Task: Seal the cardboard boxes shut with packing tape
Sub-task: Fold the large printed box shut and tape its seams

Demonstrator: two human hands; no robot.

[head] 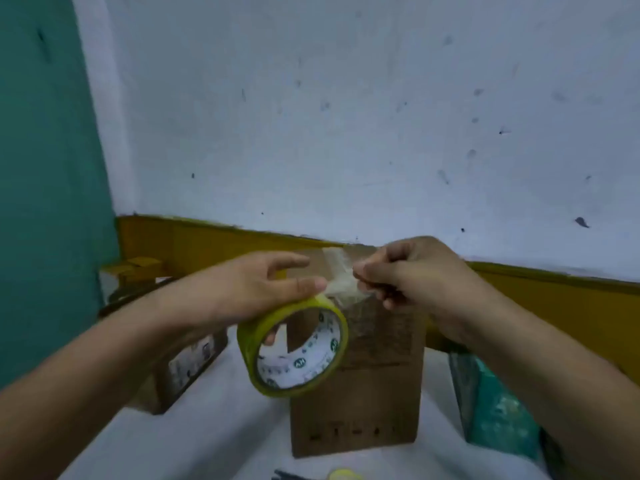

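The tall brown cardboard box [377, 386] stood upright on a white surface [207, 438], toward six o'clock in the view, with a crinkled strip of clear tape [341, 282] stretched over its top edge. At ten o'clock of the box's centre, the yellow-edged tape roll [292, 348] hung in the left hand [249, 289], thumb pressed on its rim and a fingertip showing inside the core. The right hand [408, 271], fingers curled tight, pinched the strip's free end. A second box [187, 365] lay at eight o'clock and a teal bag [495, 407] at four.
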